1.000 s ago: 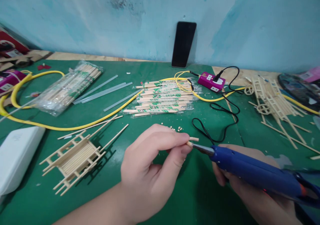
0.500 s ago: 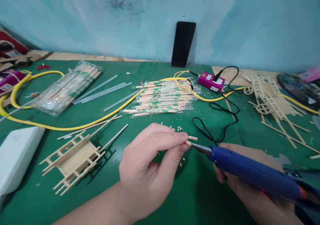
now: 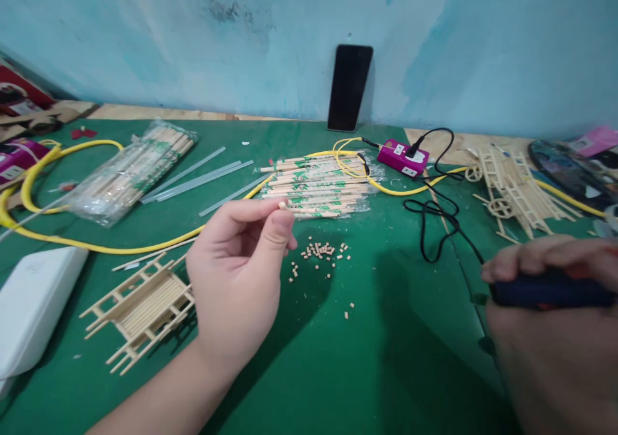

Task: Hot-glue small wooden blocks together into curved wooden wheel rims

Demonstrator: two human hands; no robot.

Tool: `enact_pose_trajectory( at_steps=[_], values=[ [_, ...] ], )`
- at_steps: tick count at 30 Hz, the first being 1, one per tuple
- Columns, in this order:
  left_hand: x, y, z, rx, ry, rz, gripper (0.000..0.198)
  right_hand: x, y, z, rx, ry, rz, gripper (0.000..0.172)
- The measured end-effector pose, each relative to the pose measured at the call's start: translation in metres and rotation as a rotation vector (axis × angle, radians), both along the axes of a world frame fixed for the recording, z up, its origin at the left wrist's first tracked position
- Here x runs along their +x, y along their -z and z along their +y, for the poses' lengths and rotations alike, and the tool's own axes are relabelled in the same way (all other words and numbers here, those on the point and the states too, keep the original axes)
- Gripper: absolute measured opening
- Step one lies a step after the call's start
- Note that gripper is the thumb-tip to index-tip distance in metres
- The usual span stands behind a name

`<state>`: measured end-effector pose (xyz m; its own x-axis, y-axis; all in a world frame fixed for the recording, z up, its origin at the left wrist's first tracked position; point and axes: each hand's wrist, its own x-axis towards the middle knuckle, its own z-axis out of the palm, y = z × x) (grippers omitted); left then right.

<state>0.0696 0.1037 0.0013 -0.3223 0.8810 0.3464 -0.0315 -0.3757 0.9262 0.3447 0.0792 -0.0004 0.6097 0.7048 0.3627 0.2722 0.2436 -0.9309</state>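
Between the thumb and index finger of my left hand [image 3: 239, 271] is a short wooden stick [image 3: 282, 206], with only its pale end showing. At the right edge my right hand [image 3: 545, 351] is wrapped round a blue hot glue gun [image 3: 526, 292], partly hidden by the fingers. Small cut wood bits [image 3: 322, 250] lie scattered on the green table [image 3: 338, 370] just right of my left hand. A small cart-like frame [image 3: 152, 306] made of sticks stands left of that hand, which covers its right end.
Wrapped chopsticks [image 3: 318, 187] and a bagged bundle [image 3: 135, 171] lie behind, with clear glue sticks [image 3: 200, 181] between. A yellow cable [image 3: 111, 249] crosses to a purple power socket [image 3: 403, 157]. A phone [image 3: 350, 87] leans on the wall. Another stick model [image 3: 516, 187] stands right; a white box [image 3: 41, 313] left.
My left hand has moved left and up with the stick, away from the glue gun. My right hand has drawn the glue gun back to the right.
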Motion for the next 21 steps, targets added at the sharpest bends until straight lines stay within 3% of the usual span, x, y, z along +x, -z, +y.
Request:
enact_pose_trajectory(
  at_steps=[3, 6, 8, 10, 13, 16, 21],
  values=[
    [-0.001, 0.003, 0.007, -0.123, 0.070, -0.090, 0.008, -0.002, -0.006, 0.016, 0.055, 0.232, 0.246, 0.022],
    [0.000, 0.005, 0.008, -0.193, 0.102, -0.140, 0.009, -0.006, -0.001, 0.020, 0.002, 0.286, 0.083, 0.014],
    [0.001, 0.006, 0.008, -0.201, 0.117, -0.152, 0.008, -0.005, 0.008, 0.018, -0.221, 0.157, -0.207, 0.015],
    [0.001, 0.006, 0.006, -0.202, 0.126, -0.151, 0.006, -0.002, 0.020, 0.017, -0.334, 0.074, -0.381, 0.030],
    [0.003, 0.006, 0.004, -0.195, 0.118, -0.157, 0.006, 0.003, 0.034, 0.016, -0.454, -0.107, -0.618, 0.033],
    [0.004, 0.005, 0.003, -0.189, 0.130, -0.163, 0.008, 0.006, 0.039, 0.015, -0.561, -0.247, -0.733, 0.026],
    [0.005, 0.003, 0.002, -0.199, 0.166, -0.173, 0.013, 0.013, 0.040, 0.000, -0.666, -0.336, -0.844, 0.025]
  ],
)
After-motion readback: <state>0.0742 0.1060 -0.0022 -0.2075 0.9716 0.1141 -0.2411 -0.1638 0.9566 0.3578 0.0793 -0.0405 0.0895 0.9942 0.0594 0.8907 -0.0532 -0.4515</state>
